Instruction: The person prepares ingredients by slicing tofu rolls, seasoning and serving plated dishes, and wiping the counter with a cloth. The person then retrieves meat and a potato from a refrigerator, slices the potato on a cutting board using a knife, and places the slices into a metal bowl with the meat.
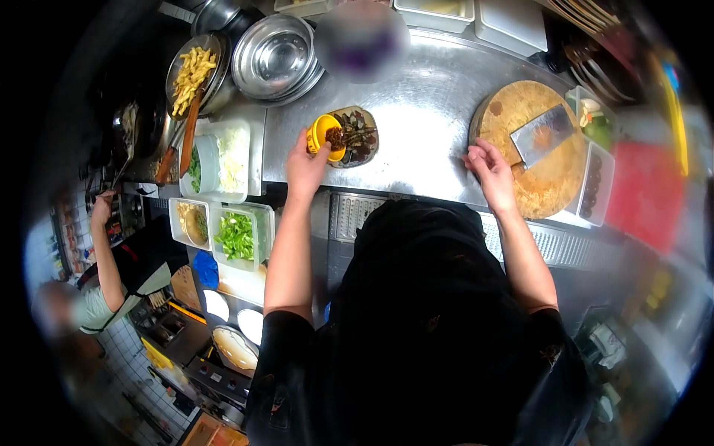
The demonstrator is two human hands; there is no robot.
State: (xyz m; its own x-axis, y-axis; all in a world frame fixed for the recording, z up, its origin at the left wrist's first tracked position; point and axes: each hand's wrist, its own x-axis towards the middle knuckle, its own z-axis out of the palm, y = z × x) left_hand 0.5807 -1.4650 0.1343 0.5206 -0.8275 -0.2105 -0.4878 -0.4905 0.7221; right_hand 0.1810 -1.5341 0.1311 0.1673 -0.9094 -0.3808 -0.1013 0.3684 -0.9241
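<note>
My left hand (306,167) grips a small yellow bowl (315,132) with dark reddish-brown bits inside. The bowl is held at the left edge of a dish (375,152) of dark, glossy food pieces, partly covering it. My right hand (491,172) hangs by the left edge of a round wooden chopping board (554,189), its fingers loosely curled and apart, with nothing visible in them. On the board lies a cleaver (547,135), its handle end close to my right hand.
Stacked metal bowls (275,56) and a pan of yellow strips (195,78) stand back left. Nearer are tubs of chopped greens (236,236) and pale shreds (234,160). Right of the board sits a clear container (596,182). At far left, a co-worker's hand (103,204) is by the stove.
</note>
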